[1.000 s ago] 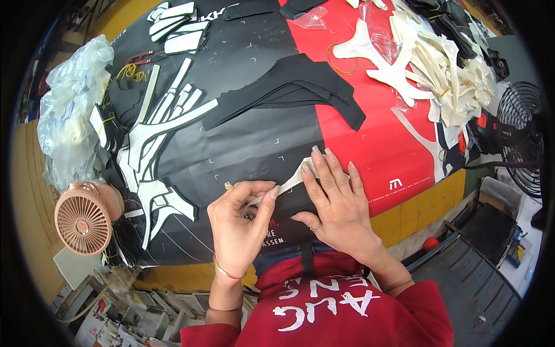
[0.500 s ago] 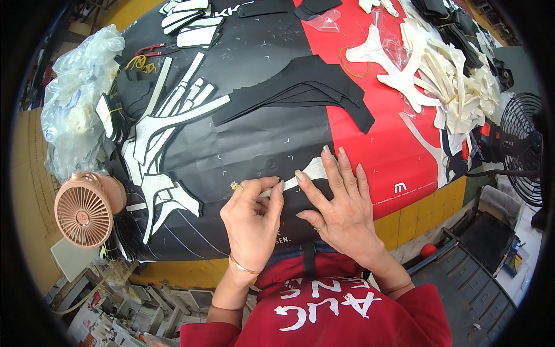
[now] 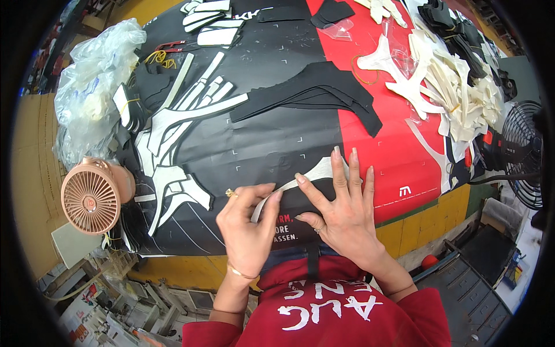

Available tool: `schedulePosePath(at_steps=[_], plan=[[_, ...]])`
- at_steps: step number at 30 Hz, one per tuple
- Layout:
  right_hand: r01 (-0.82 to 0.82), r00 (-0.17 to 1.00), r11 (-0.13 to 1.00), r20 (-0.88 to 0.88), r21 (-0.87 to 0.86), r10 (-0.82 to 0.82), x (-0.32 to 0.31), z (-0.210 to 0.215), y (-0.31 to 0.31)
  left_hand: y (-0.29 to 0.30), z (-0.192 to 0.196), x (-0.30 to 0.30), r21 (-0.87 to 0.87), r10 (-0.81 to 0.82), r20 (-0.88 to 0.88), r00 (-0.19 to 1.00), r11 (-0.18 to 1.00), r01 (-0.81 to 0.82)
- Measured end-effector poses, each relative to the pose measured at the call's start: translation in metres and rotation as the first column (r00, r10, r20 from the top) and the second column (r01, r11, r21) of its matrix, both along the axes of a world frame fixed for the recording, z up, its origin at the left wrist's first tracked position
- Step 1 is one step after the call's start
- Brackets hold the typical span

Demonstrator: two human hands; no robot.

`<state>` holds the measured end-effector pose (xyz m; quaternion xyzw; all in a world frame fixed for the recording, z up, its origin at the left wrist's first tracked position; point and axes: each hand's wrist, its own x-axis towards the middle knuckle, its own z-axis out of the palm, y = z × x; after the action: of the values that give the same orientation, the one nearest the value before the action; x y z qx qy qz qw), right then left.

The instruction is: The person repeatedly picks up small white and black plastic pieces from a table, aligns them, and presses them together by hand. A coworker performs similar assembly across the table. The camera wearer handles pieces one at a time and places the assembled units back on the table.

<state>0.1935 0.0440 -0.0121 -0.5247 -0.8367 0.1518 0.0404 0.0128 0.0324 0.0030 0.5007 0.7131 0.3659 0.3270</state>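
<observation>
A white cut piece with a narrow tail point(image 3: 315, 172) lies on the black part of the printed mat point(image 3: 266, 139), close to me. My left hand point(image 3: 247, 224) pinches the narrow tail between thumb and fingertips, and its end shows below the fingers. Spread fingers of my right hand point(image 3: 346, 202) rest flat on the wider part, hiding some of it. Beyond my hands lies a fanned stack of black cut pieces point(image 3: 312, 87). White branched pieces with dark edges point(image 3: 173, 130) are piled to the left.
A pink fan point(image 3: 89, 196) stands at the left edge below clear plastic bags point(image 3: 95, 87). Off-white cut pieces point(image 3: 462, 95) are heaped at the far right, near a black fan point(image 3: 523, 153). Yellow string point(image 3: 159, 58) and a red-handled tool point(image 3: 167, 45) lie at the back left.
The view has shifted, so the mat appears farther right. My left hand has moved left along the white piece, exposing more of its tail. My right hand stays spread on it.
</observation>
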Motion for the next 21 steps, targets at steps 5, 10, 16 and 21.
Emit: schedulePosePath(at_steps=[5,10,16,21], plan=[[0.012,1.000,1.000,0.001,-0.005,-0.012,-0.001,-0.002,-0.002,-0.015,0.003,-0.023,-0.194,0.211,0.301,0.930,0.968,-0.157],[0.018,1.000,1.000,0.005,-0.019,-0.018,-0.002,-0.002,-0.002,-0.017,0.003,-0.023,-0.252,0.222,0.223,0.949,0.954,-0.164],[0.022,1.000,1.000,0.007,-0.020,-0.022,-0.002,-0.001,-0.002,-0.011,-0.001,-0.019,-0.205,0.223,0.094,0.970,0.958,-0.201],[0.017,1.000,1.000,0.022,-0.001,-0.017,-0.003,-0.002,-0.002,-0.010,-0.002,-0.018,-0.197,0.214,0.069,0.975,0.960,-0.197]])
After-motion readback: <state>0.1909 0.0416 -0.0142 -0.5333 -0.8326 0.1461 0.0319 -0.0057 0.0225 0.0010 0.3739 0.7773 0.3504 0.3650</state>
